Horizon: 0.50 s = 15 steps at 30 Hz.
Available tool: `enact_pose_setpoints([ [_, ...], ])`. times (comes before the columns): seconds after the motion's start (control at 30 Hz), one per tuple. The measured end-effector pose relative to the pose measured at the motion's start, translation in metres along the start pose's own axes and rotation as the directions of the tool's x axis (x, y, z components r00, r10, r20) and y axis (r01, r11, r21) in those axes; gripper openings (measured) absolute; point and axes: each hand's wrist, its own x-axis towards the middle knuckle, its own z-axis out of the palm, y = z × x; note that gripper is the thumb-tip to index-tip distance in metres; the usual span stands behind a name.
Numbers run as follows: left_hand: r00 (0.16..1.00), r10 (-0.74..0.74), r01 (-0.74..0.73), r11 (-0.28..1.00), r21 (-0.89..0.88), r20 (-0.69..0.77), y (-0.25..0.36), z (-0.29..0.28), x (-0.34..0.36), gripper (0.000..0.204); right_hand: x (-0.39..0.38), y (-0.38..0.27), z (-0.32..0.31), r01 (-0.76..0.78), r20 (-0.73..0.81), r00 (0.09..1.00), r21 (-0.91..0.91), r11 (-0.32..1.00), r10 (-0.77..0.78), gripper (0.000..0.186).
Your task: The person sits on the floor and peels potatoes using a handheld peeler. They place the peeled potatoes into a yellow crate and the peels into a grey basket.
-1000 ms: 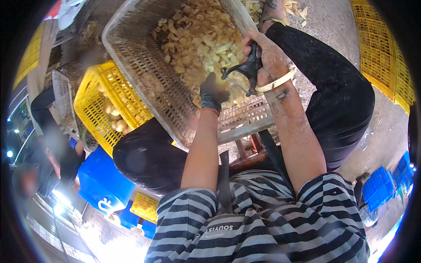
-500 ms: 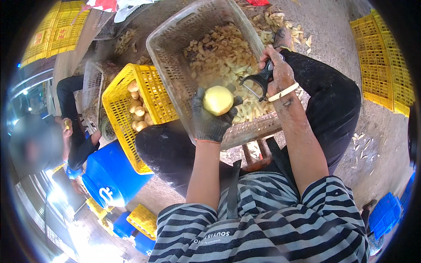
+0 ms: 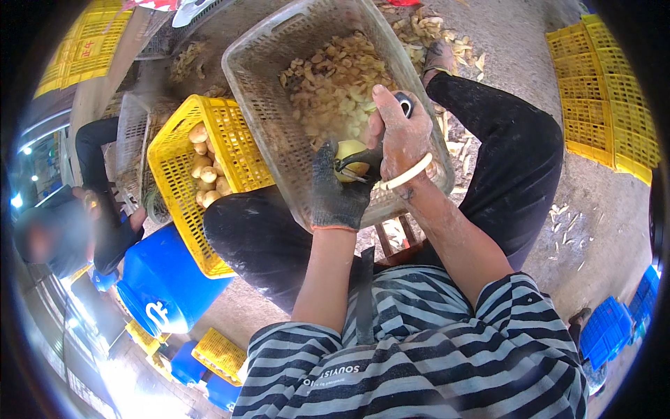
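Note:
My left hand (image 3: 336, 192), in a dark grey glove, is closed around a pale peeled potato (image 3: 351, 148) over the grey crate. My right hand (image 3: 406, 140) grips a black-handled peeler (image 3: 370, 165) whose blade lies across the potato's near side. Part of the potato is hidden by the peeler and my glove. Beneath my hands, the worn grey plastic crate (image 3: 259, 82) holds a heap of peelings (image 3: 333, 77). A yellow crate (image 3: 241, 150) to the left has several potatoes (image 3: 206, 171) in it.
A blue barrel (image 3: 171, 279) stands left of my knee. Beyond it another person (image 3: 56, 230) sits. Stacked yellow crates (image 3: 593, 105) rise at the far right, with blue crates (image 3: 608, 332) lower right. Peelings (image 3: 565, 227) litter the floor.
My right hand has moved left and nearer, bringing the peeler from beside the potato onto it. The view has shifted slightly. My left hand still holds the potato.

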Motion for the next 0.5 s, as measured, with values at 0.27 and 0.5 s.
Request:
enact_pose_setpoints([
  [0.27, 0.968, 0.229, -0.195, 0.944, 0.266, -0.101, -0.003, -0.003, -0.009, 0.034, 0.065, -0.006, -0.015, -0.004, -0.302, 0.946, -0.385, 0.923, -0.122, 0.015],
  [0.5, 0.993, 0.004, 0.010, 0.993, 0.119, -0.119, 0.008, -0.011, -0.004, 0.035, 0.035, -0.007, -0.015, 0.007, -0.090, 0.996, -0.124, 0.992, -0.018, 0.021],
])
